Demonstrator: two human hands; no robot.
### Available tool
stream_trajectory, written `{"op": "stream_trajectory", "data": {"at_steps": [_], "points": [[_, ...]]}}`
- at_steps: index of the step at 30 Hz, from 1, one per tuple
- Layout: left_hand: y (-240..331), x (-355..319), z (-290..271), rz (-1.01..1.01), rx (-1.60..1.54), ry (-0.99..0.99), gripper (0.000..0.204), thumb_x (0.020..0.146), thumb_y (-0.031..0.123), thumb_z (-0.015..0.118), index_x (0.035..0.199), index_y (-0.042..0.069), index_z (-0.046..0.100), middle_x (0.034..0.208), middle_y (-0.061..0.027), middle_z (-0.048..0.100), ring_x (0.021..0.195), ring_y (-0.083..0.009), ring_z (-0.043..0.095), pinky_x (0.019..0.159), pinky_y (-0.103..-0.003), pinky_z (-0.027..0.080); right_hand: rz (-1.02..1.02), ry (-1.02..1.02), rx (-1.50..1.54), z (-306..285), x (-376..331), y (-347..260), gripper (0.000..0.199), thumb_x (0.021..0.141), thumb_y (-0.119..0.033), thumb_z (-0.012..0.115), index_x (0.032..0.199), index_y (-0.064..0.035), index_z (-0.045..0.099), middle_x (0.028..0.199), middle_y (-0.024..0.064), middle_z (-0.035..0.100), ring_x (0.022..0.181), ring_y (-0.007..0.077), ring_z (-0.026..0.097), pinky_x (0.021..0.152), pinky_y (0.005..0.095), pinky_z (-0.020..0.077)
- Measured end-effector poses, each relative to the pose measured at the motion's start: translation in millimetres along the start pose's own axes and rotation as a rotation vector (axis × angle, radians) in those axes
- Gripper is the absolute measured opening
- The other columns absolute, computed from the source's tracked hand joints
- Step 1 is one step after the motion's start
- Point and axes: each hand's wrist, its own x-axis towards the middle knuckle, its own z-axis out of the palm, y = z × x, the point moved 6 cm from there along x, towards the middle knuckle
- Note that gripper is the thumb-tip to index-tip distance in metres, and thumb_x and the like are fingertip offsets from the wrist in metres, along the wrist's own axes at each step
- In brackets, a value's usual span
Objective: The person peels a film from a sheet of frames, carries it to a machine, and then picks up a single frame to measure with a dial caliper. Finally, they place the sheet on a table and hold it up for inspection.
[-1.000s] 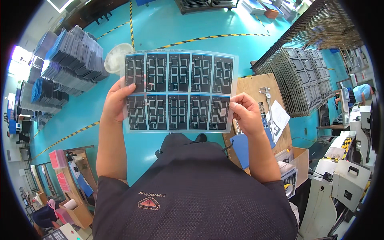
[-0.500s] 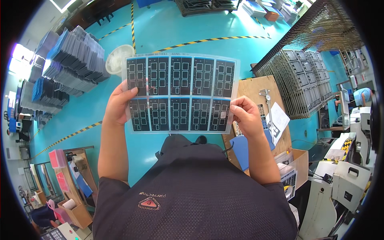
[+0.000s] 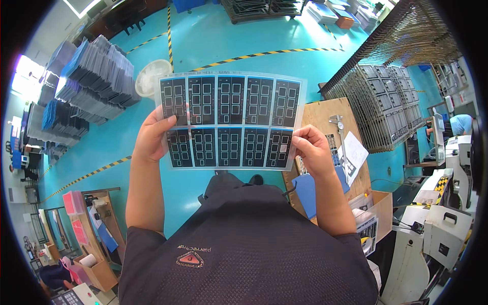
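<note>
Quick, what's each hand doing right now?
Left hand: closed on the left edge of the clear sheet with black panels, thumb on its face.
Right hand: closed, pinching the sheet's right edge.

We counted one left hand (image 3: 153, 134), one right hand (image 3: 311, 148), one clear sheet (image 3: 218, 125), ten dark panels (image 3: 231, 99) in two rows of five, one dial caliper (image 3: 339, 121), one round white tub (image 3: 147, 81) and one visible dark shoe (image 3: 256, 180).

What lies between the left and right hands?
In the head view, a clear film sheet printed with ten dark panels, held by the left hand and right hand.
</note>
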Motion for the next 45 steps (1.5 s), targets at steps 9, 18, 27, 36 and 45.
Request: {"op": "stream_trajectory", "data": {"at_steps": [9,18,27,36,45], "points": [[-2.1,2.1,10.0,0.018,0.043,0.012,0.037,0.088,0.006,0.06,0.123,-0.003,0.053,0.112,-0.0131,0.065,0.102,-0.0225,0.065,0.088,-0.039,0.054,0.0,-0.019,0.001,-11.9,1.0,4.4,0.006,0.092,-0.006,0.06,0.096,-0.001,0.059,0.079,0.0057,0.064,0.066,0.0115,0.062,0.06,0.0243,0.0515],[-6.7,16.5,24.6,-0.001,0.056,0.001,0.035,0.088,0.005,0.061,0.121,-0.003,0.055,0.11,-0.0133,0.065,0.101,-0.0224,0.065,0.088,-0.038,0.054,0.014,0.032,-0.005,-28.8,6.7,3.9,0.006,0.092,-0.007,0.061,0.092,-0.0015,0.06,0.078,0.0045,0.064,0.065,0.0109,0.061,0.059,0.0237,0.051],[-29.6,16.7,102.8,0.475,1.317,-0.146,0.03,0.085,0.014,0.064,0.114,0.01,0.063,0.108,-0.0065,0.068,0.102,-0.0226,0.065,0.089,-0.038,0.05,0.058,-0.098,0.243,-41.3,10.2,25.9,0.052,0.099,-0.021,0.053,0.142,-0.0018,0.033,0.133,0.0154,0.05,0.123,0.0224,0.05,0.101,0.0363,0.0432],[-97.4,34.0,154.0,0.309,1.707,-0.428,0.079,0.073,0.026,0.079,0.143,0.02,0.042,0.151,-0.0158,0.033,0.141,-0.0401,0.024,0.112,-0.057,0.021,0.11,0.075,0.512,-63.1,3.1,30.6,0.043,0.087,-0.002,0.054,0.129,0.0029,0.047,0.12,0.0161,0.061,0.107,0.0268,0.063,0.092,0.0389,0.0539],[-146.3,32.4,84.1,-0.441,0.075,-0.212,0.029,0.094,0.013,0.059,0.119,-0.002,0.058,0.108,-0.0115,0.067,0.096,-0.019,0.067,0.084,-0.033,0.057,0.123,0.047,0.626,-101.6,-3.8,31.3,0.053,0.083,-0.002,0.053,0.134,0.0073,0.041,0.12,0.0236,0.06,0.103,0.0323,0.066,0.087,0.0422,0.0574]]}}
